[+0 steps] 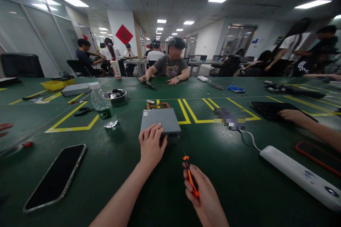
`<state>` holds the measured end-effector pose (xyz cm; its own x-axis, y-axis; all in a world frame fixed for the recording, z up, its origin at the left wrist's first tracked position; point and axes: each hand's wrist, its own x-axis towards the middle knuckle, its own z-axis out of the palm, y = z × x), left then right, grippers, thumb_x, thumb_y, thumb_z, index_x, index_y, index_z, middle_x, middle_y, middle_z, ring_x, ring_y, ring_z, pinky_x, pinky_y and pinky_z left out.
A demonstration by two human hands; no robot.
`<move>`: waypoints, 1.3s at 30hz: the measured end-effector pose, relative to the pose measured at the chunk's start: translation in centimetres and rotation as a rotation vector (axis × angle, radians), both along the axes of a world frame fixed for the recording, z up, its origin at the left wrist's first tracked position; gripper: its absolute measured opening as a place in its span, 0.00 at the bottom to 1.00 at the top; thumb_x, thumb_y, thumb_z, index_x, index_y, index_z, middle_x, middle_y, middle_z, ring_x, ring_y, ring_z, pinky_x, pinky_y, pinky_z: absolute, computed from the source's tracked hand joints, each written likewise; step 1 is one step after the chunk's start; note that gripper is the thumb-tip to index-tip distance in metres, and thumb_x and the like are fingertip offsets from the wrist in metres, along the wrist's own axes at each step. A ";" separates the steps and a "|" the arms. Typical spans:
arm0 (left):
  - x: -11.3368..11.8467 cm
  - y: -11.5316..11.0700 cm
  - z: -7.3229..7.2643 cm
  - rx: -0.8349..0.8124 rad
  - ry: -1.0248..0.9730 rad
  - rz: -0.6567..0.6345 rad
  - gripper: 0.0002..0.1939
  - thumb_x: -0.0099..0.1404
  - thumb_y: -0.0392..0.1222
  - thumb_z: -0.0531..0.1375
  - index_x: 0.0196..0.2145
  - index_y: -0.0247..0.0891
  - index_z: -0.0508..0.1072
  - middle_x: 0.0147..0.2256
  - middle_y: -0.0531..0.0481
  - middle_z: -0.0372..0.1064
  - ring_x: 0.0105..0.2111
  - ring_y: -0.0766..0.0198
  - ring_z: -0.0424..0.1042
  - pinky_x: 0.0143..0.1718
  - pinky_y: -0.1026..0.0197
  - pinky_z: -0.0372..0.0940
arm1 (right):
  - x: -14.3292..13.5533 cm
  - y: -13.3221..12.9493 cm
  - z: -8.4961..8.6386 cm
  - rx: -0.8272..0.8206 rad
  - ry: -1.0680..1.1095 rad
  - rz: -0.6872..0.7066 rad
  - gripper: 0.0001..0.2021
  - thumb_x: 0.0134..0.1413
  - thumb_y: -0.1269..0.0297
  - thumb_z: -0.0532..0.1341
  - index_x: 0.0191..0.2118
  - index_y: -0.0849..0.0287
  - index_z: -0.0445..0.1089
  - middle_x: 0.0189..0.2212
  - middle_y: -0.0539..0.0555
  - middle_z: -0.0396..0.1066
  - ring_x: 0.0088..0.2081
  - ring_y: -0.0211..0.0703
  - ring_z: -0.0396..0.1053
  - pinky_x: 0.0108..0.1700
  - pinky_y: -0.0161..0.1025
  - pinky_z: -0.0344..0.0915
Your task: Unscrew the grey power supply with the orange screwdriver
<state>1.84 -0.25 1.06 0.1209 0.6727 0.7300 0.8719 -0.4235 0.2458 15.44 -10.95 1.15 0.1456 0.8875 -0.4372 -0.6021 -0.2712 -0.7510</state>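
Observation:
A grey metal box (163, 117) with colored wires (160, 105) at its far side lies on the green table (128, 170). My left hand (152, 145) rests on the box's near edge, fingers spread over the top and the thumb by the front face. In my right hand (198, 184) is an orange and black screwdriver (190, 177), its handle gripped by the fingers. The thin shaft points away from me, with the tip close to the box's near right corner; whether it touches is too small to tell.
Left of the box stand a water bottle (104, 108) and a metal bowl (116, 95); a phone (57, 177) lies nearer. A white power strip (298, 175) is at right. Other people's hands show at both sides, and a person (172, 65) sits opposite.

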 end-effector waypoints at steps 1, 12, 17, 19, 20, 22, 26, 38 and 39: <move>0.0 0.0 0.0 0.001 -0.001 0.000 0.10 0.61 0.40 0.55 0.41 0.44 0.67 0.49 0.49 0.68 0.51 0.54 0.62 0.50 0.48 0.50 | 0.0 0.0 -0.1 0.008 -0.019 -0.005 0.19 0.37 0.55 0.68 0.35 0.60 0.67 0.24 0.49 0.64 0.19 0.29 0.54 0.16 0.26 0.43; -0.1 0.0 0.1 -0.014 0.008 -0.002 0.10 0.61 0.40 0.55 0.42 0.44 0.67 0.50 0.49 0.67 0.52 0.54 0.61 0.51 0.48 0.51 | 1.6 -1.3 0.0 0.266 -1.111 0.153 0.21 0.52 0.56 0.56 0.52 0.55 0.65 0.41 0.56 0.66 0.41 0.50 0.67 0.41 0.44 0.63; -0.2 -0.1 0.0 -0.021 0.003 -0.015 0.13 0.60 0.38 0.55 0.43 0.44 0.67 0.50 0.48 0.67 0.52 0.54 0.61 0.51 0.48 0.50 | 0.9 -1.4 -1.0 0.364 -1.267 0.066 0.21 0.57 0.57 0.51 0.56 0.55 0.59 0.44 0.59 0.66 0.42 0.52 0.68 0.40 0.46 0.66; -0.3 -0.1 0.0 -0.021 0.005 -0.017 0.13 0.59 0.37 0.55 0.43 0.44 0.67 0.50 0.48 0.66 0.52 0.54 0.61 0.52 0.48 0.50 | 0.4 -1.4 -1.8 0.418 -1.255 0.046 0.21 0.56 0.56 0.54 0.55 0.55 0.59 0.46 0.59 0.64 0.45 0.53 0.67 0.42 0.46 0.66; -0.3 -0.1 0.0 -0.021 0.009 -0.020 0.13 0.59 0.37 0.55 0.44 0.44 0.67 0.50 0.48 0.66 0.53 0.54 0.61 0.52 0.48 0.50 | 0.2 -1.4 -2.2 0.438 -1.268 0.017 0.21 0.57 0.55 0.53 0.55 0.55 0.59 0.48 0.60 0.62 0.47 0.53 0.66 0.42 0.46 0.66; -0.4 -0.1 0.0 -0.021 0.019 -0.027 0.14 0.59 0.37 0.55 0.44 0.44 0.67 0.51 0.49 0.66 0.53 0.55 0.60 0.52 0.48 0.50 | 0.1 -1.5 -2.6 0.440 -1.328 -0.050 0.20 0.60 0.55 0.49 0.54 0.56 0.60 0.50 0.61 0.59 0.46 0.53 0.66 0.41 0.46 0.67; -0.5 0.0 -0.1 -0.031 0.028 -0.029 0.14 0.60 0.38 0.54 0.44 0.44 0.66 0.52 0.49 0.65 0.54 0.55 0.59 0.52 0.49 0.49 | 1.0 -1.7 -2.2 0.509 -1.396 0.017 0.20 0.60 0.57 0.50 0.55 0.56 0.60 0.45 0.61 0.63 0.43 0.50 0.68 0.39 0.43 0.67; -0.4 -0.1 -0.1 -0.029 0.047 -0.017 0.13 0.60 0.37 0.54 0.44 0.43 0.66 0.52 0.49 0.65 0.54 0.56 0.59 0.52 0.49 0.49 | 1.4 -1.6 -2.0 0.517 -1.437 0.002 0.15 0.58 0.57 0.54 0.48 0.58 0.62 0.43 0.61 0.63 0.38 0.49 0.70 0.34 0.40 0.69; -0.4 -0.1 -0.1 -0.028 0.049 -0.018 0.13 0.60 0.37 0.54 0.44 0.43 0.66 0.52 0.49 0.65 0.54 0.56 0.59 0.52 0.49 0.49 | 1.3 -1.7 -2.1 0.556 -1.496 -0.019 0.15 0.60 0.59 0.52 0.49 0.59 0.61 0.44 0.62 0.62 0.40 0.48 0.69 0.35 0.40 0.69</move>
<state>1.46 -0.31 0.98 0.1685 0.6900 0.7039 0.8753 -0.4331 0.2151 16.71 -12.62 -0.94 0.1393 0.8738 0.4660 0.7350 0.2241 -0.6400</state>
